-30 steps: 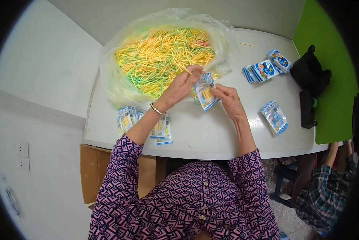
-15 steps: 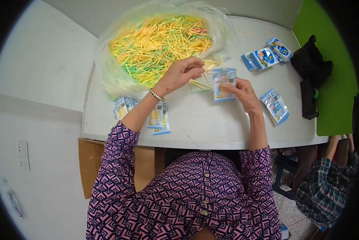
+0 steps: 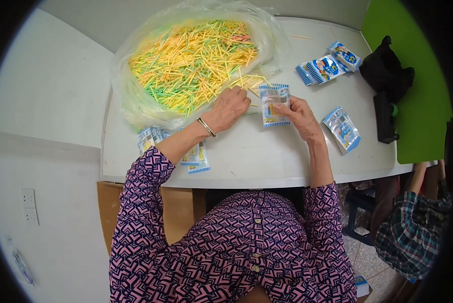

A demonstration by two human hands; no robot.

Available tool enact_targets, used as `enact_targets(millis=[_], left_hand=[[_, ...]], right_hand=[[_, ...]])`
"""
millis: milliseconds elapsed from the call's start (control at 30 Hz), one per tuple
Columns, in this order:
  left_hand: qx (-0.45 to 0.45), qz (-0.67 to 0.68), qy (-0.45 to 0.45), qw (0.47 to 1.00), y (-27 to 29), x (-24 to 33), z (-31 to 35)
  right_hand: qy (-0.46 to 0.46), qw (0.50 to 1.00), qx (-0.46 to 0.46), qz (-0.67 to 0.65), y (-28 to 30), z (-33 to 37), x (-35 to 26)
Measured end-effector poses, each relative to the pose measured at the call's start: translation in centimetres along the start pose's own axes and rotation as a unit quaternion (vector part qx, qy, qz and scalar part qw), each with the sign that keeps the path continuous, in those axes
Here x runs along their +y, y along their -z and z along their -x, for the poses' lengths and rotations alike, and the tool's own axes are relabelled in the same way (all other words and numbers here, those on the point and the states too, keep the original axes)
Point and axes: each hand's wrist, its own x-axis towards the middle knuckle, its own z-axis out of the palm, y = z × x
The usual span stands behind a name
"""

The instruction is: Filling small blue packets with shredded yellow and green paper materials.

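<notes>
My right hand (image 3: 303, 119) pinches a small clear packet (image 3: 268, 117) with blue striped ends, held upright over the table; a few yellow sticks show inside it. My left hand (image 3: 230, 109) is curled at the near right edge of a large clear plastic bag (image 3: 119, 96), beside loose yellow sticks (image 3: 249, 81). Its fingertips are hidden, so I cannot make out what they hold. Thin yellow, green and a few pink sticks (image 3: 193, 63) heap up in the bag. Several packets with sticks (image 3: 198, 159) lie under and beside my left forearm.
At the back right lie several blue-and-white packets (image 3: 325, 69), with another packet (image 3: 342, 130) nearer me. A black cloth bundle (image 3: 388, 70) and a black tape dispenser (image 3: 385, 118) stand against a green divider (image 3: 423, 101). Past it sits a person in a plaid shirt (image 3: 408, 232).
My left hand has come down from beside the packet's top to the loose sticks at the bag's edge, its fingers curling under. My right hand still holds the packet in nearly the same place.
</notes>
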Motion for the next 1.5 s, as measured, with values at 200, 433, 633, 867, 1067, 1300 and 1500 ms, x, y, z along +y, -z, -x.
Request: enact_targets(millis=[200,433,633,867,1067,1300,1500], left_hand=[[0.049,0.098,0.071,0.991,-0.4,-1.8,-0.3],[0.191,0.643,0.285,0.685,5.5,-2.9,-3.3],[0.204,0.643,0.255,0.693,6.0,-0.4,-3.7],[0.203,0.594,0.255,0.735,5.3,2.2,-3.0],[0.163,0.525,0.248,0.798,4.5,2.8,-2.0],[0.128,0.474,0.226,0.841,4.1,2.1,-1.9],[-0.003,0.638,0.265,0.723,5.1,2.3,-1.8]], right_hand=[[-0.029,0.999,-0.013,-0.01,-0.1,-0.1,0.3],[-0.074,0.996,-0.04,-0.043,-0.4,0.2,0.4],[-0.082,0.992,-0.071,-0.059,-1.0,-0.2,1.3],[-0.074,0.989,-0.1,-0.074,-1.8,-0.1,0.7],[-0.089,0.988,-0.101,-0.075,-1.8,0.0,0.8],[-0.083,0.986,-0.115,-0.086,-2.2,0.0,1.1],[-0.071,0.989,-0.101,-0.08,-2.0,0.2,0.9]])
